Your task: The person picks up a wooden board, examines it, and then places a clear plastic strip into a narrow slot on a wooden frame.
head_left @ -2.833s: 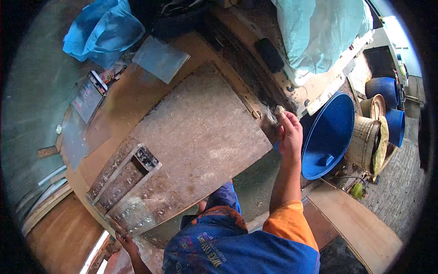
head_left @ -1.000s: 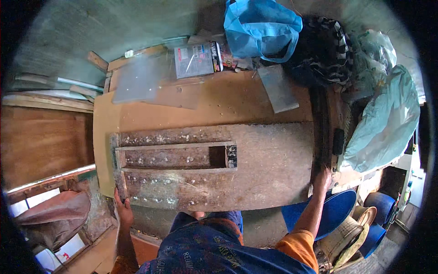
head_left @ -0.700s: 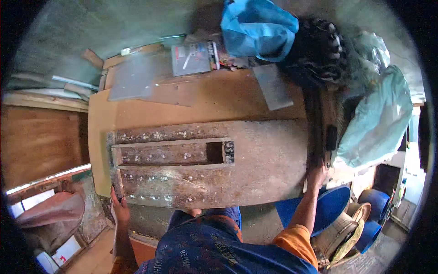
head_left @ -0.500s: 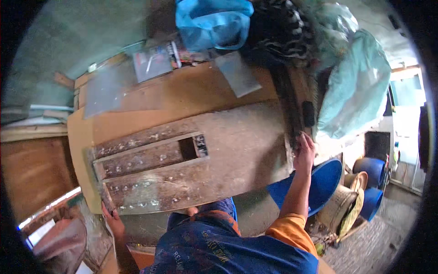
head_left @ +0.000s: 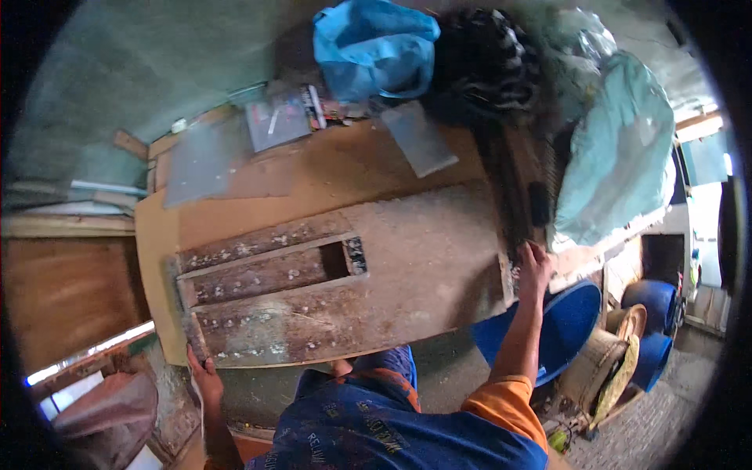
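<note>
A worn wooden panel lies tilted across the tan tabletop. Its left half has slats around a long recess, with a dark square hole at one end. At the panel's lower left corner, my left hand is closed on the edge. My right hand is closed at the panel's right end, its fingers curled; the fingertips are partly hidden.
Clear plastic sheets lie toward the back, near a blue bag and a black bundle. A pale green plastic sack stands at the right. Below it are a blue tub and several barrels.
The whole view has shifted slightly, so the scene sits a little further right and lower. Both hands stay at the same ends of the panel.
</note>
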`<act>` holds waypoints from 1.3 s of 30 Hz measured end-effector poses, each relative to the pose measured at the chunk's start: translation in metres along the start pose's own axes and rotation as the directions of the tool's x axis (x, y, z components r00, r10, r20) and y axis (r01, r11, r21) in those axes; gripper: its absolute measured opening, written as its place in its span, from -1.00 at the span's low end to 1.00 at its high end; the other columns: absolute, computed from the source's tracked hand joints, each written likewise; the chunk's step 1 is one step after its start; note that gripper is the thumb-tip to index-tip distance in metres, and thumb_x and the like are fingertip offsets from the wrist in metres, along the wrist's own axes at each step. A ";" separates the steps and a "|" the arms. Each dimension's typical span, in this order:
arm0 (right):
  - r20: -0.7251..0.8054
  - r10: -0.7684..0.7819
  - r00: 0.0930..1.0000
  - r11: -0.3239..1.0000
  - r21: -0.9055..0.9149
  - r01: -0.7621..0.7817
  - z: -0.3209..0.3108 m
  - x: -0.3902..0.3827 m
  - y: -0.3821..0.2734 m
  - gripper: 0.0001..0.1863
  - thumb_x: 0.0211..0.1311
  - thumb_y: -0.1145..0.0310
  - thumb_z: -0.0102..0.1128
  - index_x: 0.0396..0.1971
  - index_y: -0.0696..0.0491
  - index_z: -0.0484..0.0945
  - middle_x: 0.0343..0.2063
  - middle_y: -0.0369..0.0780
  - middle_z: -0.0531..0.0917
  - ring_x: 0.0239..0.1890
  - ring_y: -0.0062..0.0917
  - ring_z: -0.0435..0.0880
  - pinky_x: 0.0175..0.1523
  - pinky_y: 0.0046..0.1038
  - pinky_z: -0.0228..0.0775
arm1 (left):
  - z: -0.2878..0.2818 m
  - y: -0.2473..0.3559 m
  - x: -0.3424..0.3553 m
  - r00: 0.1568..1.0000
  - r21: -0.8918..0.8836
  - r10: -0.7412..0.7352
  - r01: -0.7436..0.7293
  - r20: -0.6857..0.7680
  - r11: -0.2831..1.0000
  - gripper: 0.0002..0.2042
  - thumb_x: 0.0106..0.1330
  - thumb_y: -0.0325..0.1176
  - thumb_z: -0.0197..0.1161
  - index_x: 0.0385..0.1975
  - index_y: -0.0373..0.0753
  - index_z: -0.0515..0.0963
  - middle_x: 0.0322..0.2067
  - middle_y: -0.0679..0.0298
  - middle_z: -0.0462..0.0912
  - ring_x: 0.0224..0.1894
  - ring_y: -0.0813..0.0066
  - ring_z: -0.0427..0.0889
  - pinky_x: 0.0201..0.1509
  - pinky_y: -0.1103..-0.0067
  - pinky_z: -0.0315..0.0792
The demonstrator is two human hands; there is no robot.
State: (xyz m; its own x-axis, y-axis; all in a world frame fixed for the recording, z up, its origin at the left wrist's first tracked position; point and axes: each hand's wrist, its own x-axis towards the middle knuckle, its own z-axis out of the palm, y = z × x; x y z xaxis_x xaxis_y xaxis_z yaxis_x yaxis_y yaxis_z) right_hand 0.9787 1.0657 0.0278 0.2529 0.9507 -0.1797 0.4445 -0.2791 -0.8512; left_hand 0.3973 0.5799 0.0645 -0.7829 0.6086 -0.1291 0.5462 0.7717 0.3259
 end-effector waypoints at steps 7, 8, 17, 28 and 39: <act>0.069 -0.298 0.952 0.953 0.077 0.293 0.083 0.006 -0.071 -0.70 0.22 0.55 0.15 -0.03 0.25 0.53 -0.13 -0.13 0.65 -0.07 -0.49 0.60 0.08 -0.50 0.38 | -0.005 0.022 -0.002 0.997 -0.014 -0.071 0.072 0.043 0.997 -0.35 0.31 -0.53 0.00 0.40 -0.30 -0.07 0.34 -0.13 0.09 0.37 -0.02 0.12 0.42 0.35 0.00; 0.121 -0.290 0.949 0.951 0.147 0.272 0.106 0.000 -0.102 -0.70 0.21 0.56 0.16 -0.04 0.24 0.53 -0.14 -0.15 0.66 -0.08 -0.51 0.60 0.08 -0.51 0.38 | -0.005 0.018 -0.003 0.997 -0.011 -0.077 0.077 0.027 0.997 -0.35 0.31 -0.53 0.00 0.40 -0.30 -0.07 0.34 -0.13 0.09 0.37 -0.02 0.12 0.42 0.35 0.00; 0.610 -0.489 0.624 0.764 -0.045 0.643 0.349 0.011 -0.208 -0.65 0.20 0.25 0.18 -0.09 0.15 0.56 -0.16 0.03 0.64 -0.06 -0.21 0.63 0.00 -0.30 0.42 | -0.020 0.051 0.001 0.954 0.056 -0.272 0.267 0.123 0.962 -0.33 0.28 -0.50 0.07 0.39 -0.27 -0.05 0.30 -0.19 0.14 0.28 -0.19 0.24 0.28 0.23 0.24; 0.501 -0.393 0.771 0.854 -0.112 0.508 0.475 0.040 -0.210 -0.47 -0.03 0.03 0.34 -0.19 0.16 0.53 -0.34 0.01 0.68 -0.24 -0.07 0.67 -0.13 -0.16 0.48 | -0.017 0.047 -0.005 0.970 0.082 -0.241 0.238 0.035 0.968 -0.24 0.21 -0.52 0.17 0.40 -0.22 -0.07 0.22 -0.16 0.24 0.23 -0.19 0.29 0.23 0.17 0.28; 0.551 -0.227 0.803 0.960 0.264 0.091 0.453 0.020 -0.256 -0.82 0.13 0.36 0.26 -0.49 0.15 0.50 -0.58 -0.32 0.51 -0.53 -0.62 0.43 -0.45 -0.49 0.25 | -0.017 0.047 -0.013 0.976 0.083 -0.217 0.215 0.020 0.973 -0.27 0.24 -0.53 0.16 0.39 -0.25 -0.06 0.19 -0.13 0.28 0.18 -0.15 0.35 0.19 0.17 0.31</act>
State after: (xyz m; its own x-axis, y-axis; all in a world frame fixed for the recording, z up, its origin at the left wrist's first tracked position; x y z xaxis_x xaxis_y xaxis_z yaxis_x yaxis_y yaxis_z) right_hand 0.4809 1.2171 0.0188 -0.3718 0.9012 -0.2225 0.2234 -0.1458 -0.9638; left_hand 0.4279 0.6050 0.0973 -0.8769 0.4298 -0.2153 0.3877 0.8971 0.2117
